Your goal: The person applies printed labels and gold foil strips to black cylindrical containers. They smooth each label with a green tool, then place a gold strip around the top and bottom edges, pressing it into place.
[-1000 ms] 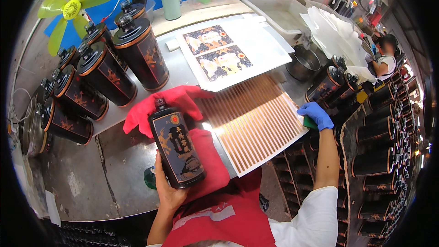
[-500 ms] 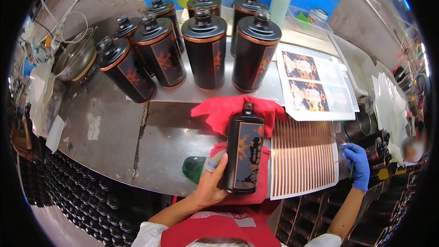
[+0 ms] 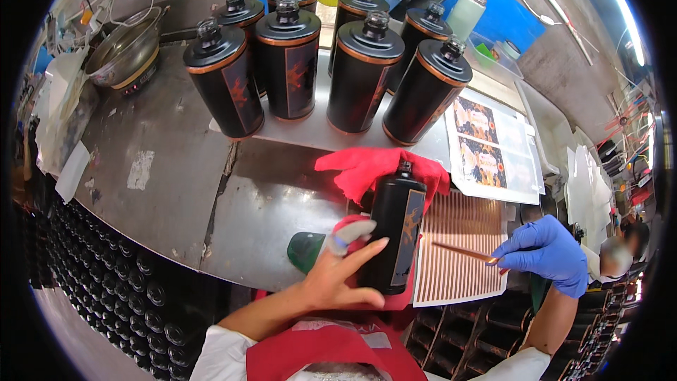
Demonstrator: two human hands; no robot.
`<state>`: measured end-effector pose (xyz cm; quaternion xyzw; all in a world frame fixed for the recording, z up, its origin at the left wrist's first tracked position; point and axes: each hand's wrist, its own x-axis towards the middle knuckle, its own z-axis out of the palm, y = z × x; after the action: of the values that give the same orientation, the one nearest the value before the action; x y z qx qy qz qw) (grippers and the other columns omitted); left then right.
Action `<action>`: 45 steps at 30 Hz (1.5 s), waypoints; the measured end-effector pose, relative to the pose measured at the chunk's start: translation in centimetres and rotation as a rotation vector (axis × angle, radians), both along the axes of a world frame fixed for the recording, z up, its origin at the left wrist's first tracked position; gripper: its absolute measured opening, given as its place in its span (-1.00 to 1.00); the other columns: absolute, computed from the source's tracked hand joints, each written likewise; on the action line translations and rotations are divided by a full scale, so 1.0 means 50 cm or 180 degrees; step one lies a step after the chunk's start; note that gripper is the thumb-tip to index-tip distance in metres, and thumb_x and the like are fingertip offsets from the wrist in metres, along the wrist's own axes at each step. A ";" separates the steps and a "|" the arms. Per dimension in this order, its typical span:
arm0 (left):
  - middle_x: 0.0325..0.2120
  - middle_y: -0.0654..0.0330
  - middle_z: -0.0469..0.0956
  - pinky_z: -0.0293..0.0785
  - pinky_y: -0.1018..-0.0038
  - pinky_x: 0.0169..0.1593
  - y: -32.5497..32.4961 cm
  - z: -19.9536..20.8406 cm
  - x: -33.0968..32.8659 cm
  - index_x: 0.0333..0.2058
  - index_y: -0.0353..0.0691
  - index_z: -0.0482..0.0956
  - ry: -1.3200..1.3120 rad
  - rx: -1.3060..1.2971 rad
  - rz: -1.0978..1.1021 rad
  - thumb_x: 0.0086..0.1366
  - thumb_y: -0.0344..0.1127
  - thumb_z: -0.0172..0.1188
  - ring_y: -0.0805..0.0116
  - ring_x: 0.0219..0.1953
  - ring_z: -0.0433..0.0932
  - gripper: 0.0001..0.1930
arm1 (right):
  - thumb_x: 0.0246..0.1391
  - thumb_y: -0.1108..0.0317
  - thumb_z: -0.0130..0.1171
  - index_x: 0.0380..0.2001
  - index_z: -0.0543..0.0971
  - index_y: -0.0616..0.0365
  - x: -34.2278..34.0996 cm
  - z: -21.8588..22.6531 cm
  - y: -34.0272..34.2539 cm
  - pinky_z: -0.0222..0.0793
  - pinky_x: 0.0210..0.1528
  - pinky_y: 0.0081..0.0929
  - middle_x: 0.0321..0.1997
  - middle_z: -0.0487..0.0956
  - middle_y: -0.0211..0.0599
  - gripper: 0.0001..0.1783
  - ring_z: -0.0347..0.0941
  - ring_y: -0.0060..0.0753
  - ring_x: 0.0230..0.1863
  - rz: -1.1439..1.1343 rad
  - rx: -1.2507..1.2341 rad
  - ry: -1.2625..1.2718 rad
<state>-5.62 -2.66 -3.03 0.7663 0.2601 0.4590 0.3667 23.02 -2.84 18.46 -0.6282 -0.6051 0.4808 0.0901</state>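
Observation:
A black bottle (image 3: 388, 233) with a dark orange-patterned panel lies on a red cloth (image 3: 367, 167), neck away from me. My left hand (image 3: 342, 271) is open at its left side, thumb and forefinger apart; the fingertips seem to touch it. One finger wears a pale cover with a blue band. In a blue glove, my right hand (image 3: 539, 250) pinches a thin copper-coloured strip (image 3: 462, 252) that points toward the bottle. Beneath the strip is a sheet of copper-coloured strips (image 3: 448, 282). A dark green piece (image 3: 305, 251) sits beside my left hand.
Several black bottles with copper bands (image 3: 288, 63) stand at the back. Printed sheets (image 3: 483, 144) lie at the right, near a pale green flask (image 3: 467, 14). A metal pan (image 3: 127, 56) stands far left. Racked bottles (image 3: 120, 282) fill the area below the table's left edge.
My right hand has come in from the right with the copper-coloured strip. The bottle has rolled so its panel faces right, and my left hand has loosened its hold. The view has shifted.

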 end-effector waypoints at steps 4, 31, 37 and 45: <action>0.10 -0.11 0.19 0.17 0.26 0.15 0.063 0.142 0.095 0.09 -0.28 0.36 -0.0785 -0.0520 -0.0979 0.27 -0.02 0.10 0.06 0.11 0.26 -0.46 | -0.15 0.50 0.36 -0.39 0.66 0.28 -0.063 0.078 -0.005 0.30 -0.49 -0.71 -0.59 0.58 -0.23 -0.83 0.47 -0.57 -0.59 0.0686 0.0359 0.0004; -0.46 0.24 0.53 0.37 0.63 -0.34 0.174 0.059 0.095 -0.43 -0.34 0.59 -0.1431 -0.2654 0.0561 0.09 -0.54 0.29 0.55 -0.41 0.47 -0.94 | -0.10 0.42 0.30 -0.50 0.57 0.25 0.104 -0.290 0.079 0.04 -0.72 -0.80 -0.67 0.49 -0.46 -0.87 0.22 -0.80 -0.75 -0.2059 0.0324 0.1531; -0.46 0.25 0.52 0.35 0.64 -0.32 0.178 0.059 0.105 -0.44 -0.33 0.58 -0.1515 -0.2893 0.0624 0.07 -0.56 0.28 0.56 -0.41 0.45 -0.93 | -0.10 0.42 0.29 -0.51 0.57 0.24 0.125 -0.315 0.089 0.02 -0.73 -0.79 -0.68 0.47 -0.47 -0.88 0.22 -0.80 -0.76 -0.2078 0.0187 0.1533; -0.45 0.27 0.50 0.34 0.65 -0.32 0.176 0.061 0.112 -0.44 -0.30 0.55 -0.1507 -0.2880 0.0666 0.07 -0.57 0.28 0.58 -0.41 0.43 -0.91 | -0.11 0.42 0.28 -0.52 0.57 0.23 0.138 -0.324 0.091 0.03 -0.73 -0.79 -0.69 0.47 -0.47 -0.89 0.22 -0.78 -0.77 -0.2128 0.0162 0.1471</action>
<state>-0.04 6.15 0.00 0.3762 0.4176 0.4957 0.6621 29.90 1.69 2.23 -0.6633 -0.3430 0.5384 0.3904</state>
